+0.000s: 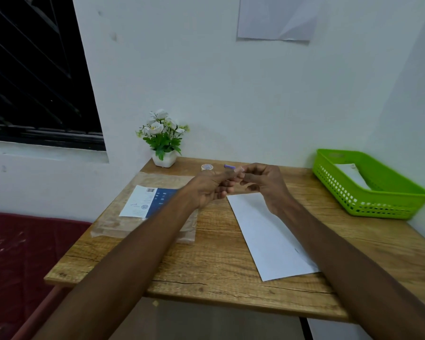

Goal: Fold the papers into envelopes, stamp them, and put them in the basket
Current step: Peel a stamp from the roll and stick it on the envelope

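Note:
A folded white paper (268, 236) lies slantwise on the wooden table (206, 261). Above its far end my left hand (210, 188) and my right hand (263, 181) meet, fingertips pinching a small pinkish object (239, 170); what it is I cannot tell. A purple piece (228, 166) shows just behind the fingers. A small round stamp-like item (207, 167) stands on the table behind my left hand. At the right edge sits the green basket (388, 207), with a white envelope (352, 176) inside.
A clear plastic pack with a blue-and-white label (147, 201) lies at the table's left, partly under my left forearm. A white pot of flowers (164, 143) stands at the back left corner. Walls close off the back and right; a red surface (22, 261) lies low on the left.

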`<action>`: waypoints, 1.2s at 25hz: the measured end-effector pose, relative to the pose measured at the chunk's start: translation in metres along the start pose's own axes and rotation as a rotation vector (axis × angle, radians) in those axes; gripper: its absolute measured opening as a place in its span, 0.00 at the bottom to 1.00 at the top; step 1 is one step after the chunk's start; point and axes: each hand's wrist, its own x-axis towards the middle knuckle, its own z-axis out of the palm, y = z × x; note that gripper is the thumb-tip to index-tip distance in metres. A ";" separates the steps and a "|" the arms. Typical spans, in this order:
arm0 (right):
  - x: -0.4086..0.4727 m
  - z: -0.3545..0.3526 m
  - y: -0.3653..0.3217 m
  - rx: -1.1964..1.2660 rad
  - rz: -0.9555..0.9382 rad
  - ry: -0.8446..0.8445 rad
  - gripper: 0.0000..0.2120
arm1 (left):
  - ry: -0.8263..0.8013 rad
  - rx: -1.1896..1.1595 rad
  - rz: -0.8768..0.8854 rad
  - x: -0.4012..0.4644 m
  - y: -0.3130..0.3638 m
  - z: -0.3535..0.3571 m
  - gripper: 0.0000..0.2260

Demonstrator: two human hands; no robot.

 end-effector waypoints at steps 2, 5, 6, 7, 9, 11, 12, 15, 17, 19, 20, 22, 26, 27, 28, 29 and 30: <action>0.000 0.000 0.001 -0.042 -0.056 0.017 0.04 | -0.052 -0.046 -0.023 -0.001 0.002 -0.001 0.20; 0.001 -0.002 -0.001 -0.031 -0.129 0.038 0.04 | -0.119 -0.121 -0.018 -0.003 0.006 -0.007 0.19; 0.001 -0.003 -0.002 -0.027 -0.152 0.045 0.05 | -0.143 -0.124 -0.013 -0.004 0.007 -0.009 0.19; 0.001 -0.004 -0.003 -0.030 -0.172 0.052 0.05 | -0.169 -0.122 -0.010 -0.004 0.007 -0.010 0.20; 0.000 -0.006 -0.004 -0.041 -0.205 0.057 0.05 | -0.186 -0.150 -0.016 -0.004 0.007 -0.009 0.17; -0.001 -0.006 -0.006 -0.053 -0.246 0.042 0.06 | -0.133 -0.171 -0.028 -0.005 0.008 -0.006 0.20; -0.001 -0.005 -0.006 -0.062 -0.271 0.026 0.06 | -0.096 -0.171 -0.032 -0.004 0.008 -0.005 0.23; -0.003 -0.004 -0.008 -0.076 -0.311 -0.011 0.07 | -0.036 -0.200 -0.038 -0.001 0.006 -0.007 0.15; -0.004 -0.004 -0.008 -0.095 -0.314 -0.025 0.08 | -0.003 -0.194 -0.047 -0.001 0.005 -0.008 0.09; -0.005 -0.004 -0.009 -0.131 -0.287 -0.044 0.08 | 0.029 -0.155 -0.033 -0.001 0.003 -0.008 0.07; -0.005 -0.005 -0.010 -0.156 -0.255 -0.050 0.09 | 0.038 -0.120 -0.017 -0.001 0.003 -0.008 0.07; -0.006 -0.007 -0.011 -0.202 -0.175 -0.049 0.11 | 0.047 -0.026 0.033 0.000 0.001 -0.008 0.07; -0.010 -0.011 -0.018 -0.175 -0.057 -0.039 0.04 | 0.046 0.078 0.122 -0.001 -0.001 -0.005 0.03; -0.011 -0.012 -0.020 -0.156 -0.033 -0.014 0.04 | 0.034 0.084 0.132 0.000 -0.002 -0.003 0.03; -0.013 -0.013 -0.022 -0.152 -0.006 0.025 0.05 | 0.019 0.082 0.135 0.000 -0.002 0.000 0.03; -0.015 -0.015 -0.023 -0.152 0.026 0.062 0.06 | 0.005 0.084 0.139 0.001 -0.003 0.004 0.04; -0.017 -0.019 -0.025 -0.144 0.062 0.088 0.07 | -0.009 0.090 0.141 0.001 -0.003 0.008 0.05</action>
